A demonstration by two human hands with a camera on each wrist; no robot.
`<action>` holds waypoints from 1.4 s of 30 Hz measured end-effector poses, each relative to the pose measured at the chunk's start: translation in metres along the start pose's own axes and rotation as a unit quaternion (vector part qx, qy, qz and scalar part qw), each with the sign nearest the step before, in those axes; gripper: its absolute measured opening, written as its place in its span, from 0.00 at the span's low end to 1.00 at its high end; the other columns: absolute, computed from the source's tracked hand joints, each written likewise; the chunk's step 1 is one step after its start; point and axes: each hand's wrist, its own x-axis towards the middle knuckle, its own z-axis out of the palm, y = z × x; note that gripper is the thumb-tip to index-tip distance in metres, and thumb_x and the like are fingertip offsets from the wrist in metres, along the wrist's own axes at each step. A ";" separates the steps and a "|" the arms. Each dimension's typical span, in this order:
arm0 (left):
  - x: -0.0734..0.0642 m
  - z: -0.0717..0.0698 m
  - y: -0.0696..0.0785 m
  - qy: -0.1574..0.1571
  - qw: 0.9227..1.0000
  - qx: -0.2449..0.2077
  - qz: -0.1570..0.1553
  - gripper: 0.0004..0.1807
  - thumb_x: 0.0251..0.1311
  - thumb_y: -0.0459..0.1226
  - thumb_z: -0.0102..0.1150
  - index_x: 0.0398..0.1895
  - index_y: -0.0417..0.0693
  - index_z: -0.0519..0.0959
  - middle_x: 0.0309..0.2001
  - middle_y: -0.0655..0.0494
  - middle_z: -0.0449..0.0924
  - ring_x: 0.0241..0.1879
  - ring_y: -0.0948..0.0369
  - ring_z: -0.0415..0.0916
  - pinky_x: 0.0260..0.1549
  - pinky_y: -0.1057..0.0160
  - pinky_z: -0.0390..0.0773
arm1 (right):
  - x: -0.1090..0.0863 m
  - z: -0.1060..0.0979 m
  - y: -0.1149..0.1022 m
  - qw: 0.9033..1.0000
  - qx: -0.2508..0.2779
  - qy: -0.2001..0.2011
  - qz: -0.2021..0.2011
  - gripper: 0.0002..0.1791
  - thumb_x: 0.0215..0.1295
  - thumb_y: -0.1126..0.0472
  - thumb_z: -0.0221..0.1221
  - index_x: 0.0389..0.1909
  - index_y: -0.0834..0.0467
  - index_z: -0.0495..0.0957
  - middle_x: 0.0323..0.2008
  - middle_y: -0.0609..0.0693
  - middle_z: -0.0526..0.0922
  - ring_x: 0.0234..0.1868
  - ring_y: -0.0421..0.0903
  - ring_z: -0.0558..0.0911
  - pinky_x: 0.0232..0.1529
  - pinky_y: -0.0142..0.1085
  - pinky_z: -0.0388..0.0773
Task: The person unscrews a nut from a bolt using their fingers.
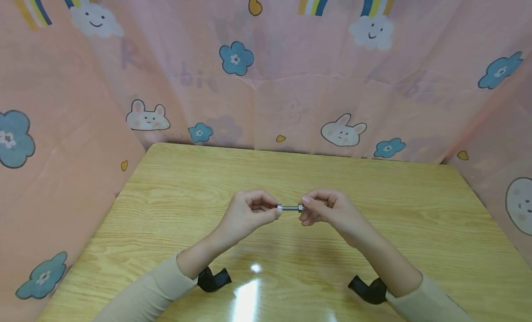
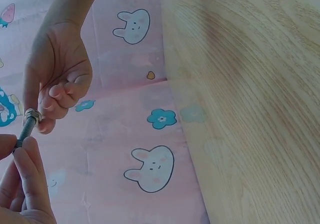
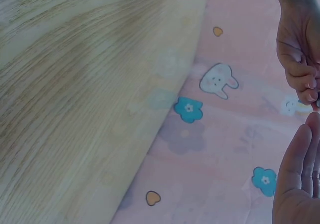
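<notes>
A metal bolt (image 1: 290,208) lies level between both hands above the table. My left hand (image 1: 249,216) pinches its left end between thumb and forefinger, hiding most of that end. Around the bolt's right end sits a hex nut (image 1: 301,208), gripped by the thumb and fingertips of my right hand (image 1: 330,211). In the left wrist view the threaded shank shows between the left fingertips and the nut (image 2: 33,115). From the right wrist, the right hand (image 3: 295,196) and left hand (image 3: 298,44) appear at the frame's edge, with the bolt mostly out of view.
Below the hands is a light wood-grain table (image 1: 199,174), with a bright light reflection near its front. A pink patterned cloth (image 1: 287,95) hangs behind it and along both sides. Black straps with stubby pieces (image 1: 214,280) circle both wrists.
</notes>
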 end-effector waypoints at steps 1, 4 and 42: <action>0.000 0.000 0.000 -0.001 1.000 0.001 0.001 0.07 0.56 0.31 0.62 0.36 0.37 0.81 0.33 0.48 0.82 0.33 0.46 0.80 0.32 0.63 0.81 | 0.000 0.000 0.000 1.000 0.001 -0.001 0.000 0.14 0.68 0.61 0.53 0.40 0.71 0.74 0.27 0.51 0.82 0.30 0.45 0.83 0.38 0.41 0.81; 0.000 0.000 -0.001 -0.003 1.000 0.002 0.005 0.07 0.56 0.31 0.62 0.36 0.37 0.81 0.33 0.48 0.82 0.32 0.52 0.80 0.32 0.63 0.81 | 0.000 -0.001 0.000 1.000 0.007 -0.003 -0.007 0.12 0.67 0.63 0.55 0.39 0.71 0.73 0.28 0.50 0.83 0.31 0.44 0.83 0.39 0.41 0.81; 0.002 -0.001 -0.008 -0.008 1.000 -0.010 0.005 0.07 0.56 0.31 0.62 0.36 0.37 0.81 0.33 0.48 0.81 0.32 0.52 0.80 0.32 0.62 0.81 | -0.002 -0.001 0.004 0.999 -0.007 -0.003 -0.037 0.13 0.61 0.67 0.59 0.42 0.71 0.73 0.36 0.54 0.80 0.38 0.46 0.82 0.42 0.38 0.80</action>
